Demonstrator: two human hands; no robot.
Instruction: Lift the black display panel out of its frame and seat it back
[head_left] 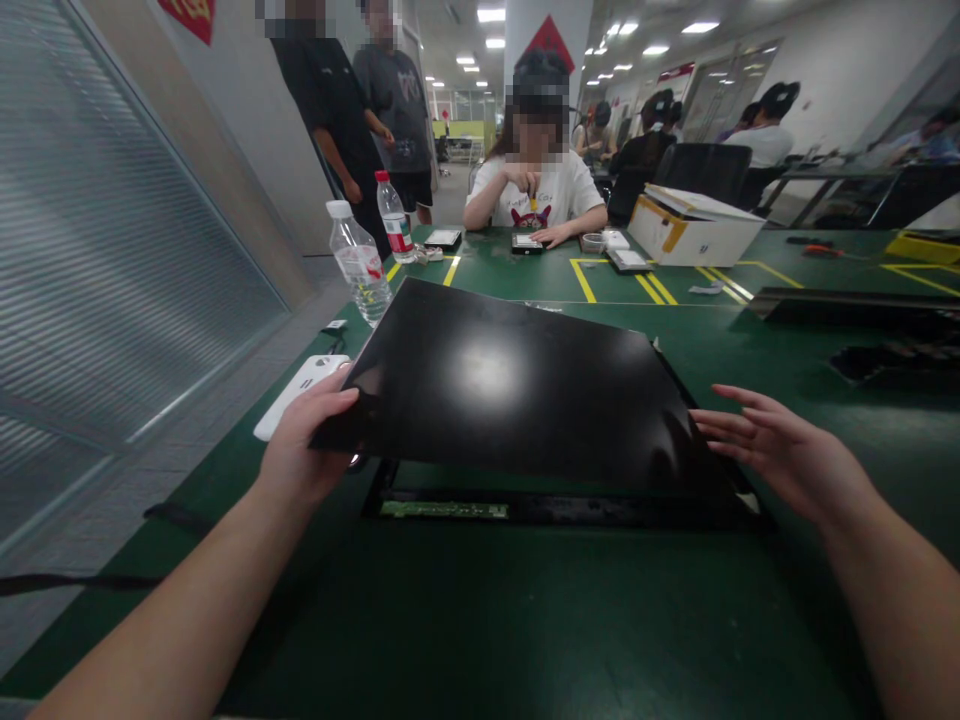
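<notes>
Black and glossy, a flat panel [517,385] tilts above the green tabletop [487,610], its left side well clear of the thin dark frame [585,510] below. The left hand's [304,435] grip is clamped on the panel's left edge, thumb on top, likely to bear weight while sparing most of the shiny face. The right hand's [795,450] grip is apart, fingers spread at the panel's right edge, perhaps to steady it; whether they touch, I cannot tell. Left of the panel lies a white phone-like object [296,395]; behind its far left corner stand two plastic bottles [360,265], probably there to leave room. Beyond the panel sits a co-worker [559,185].
</notes>
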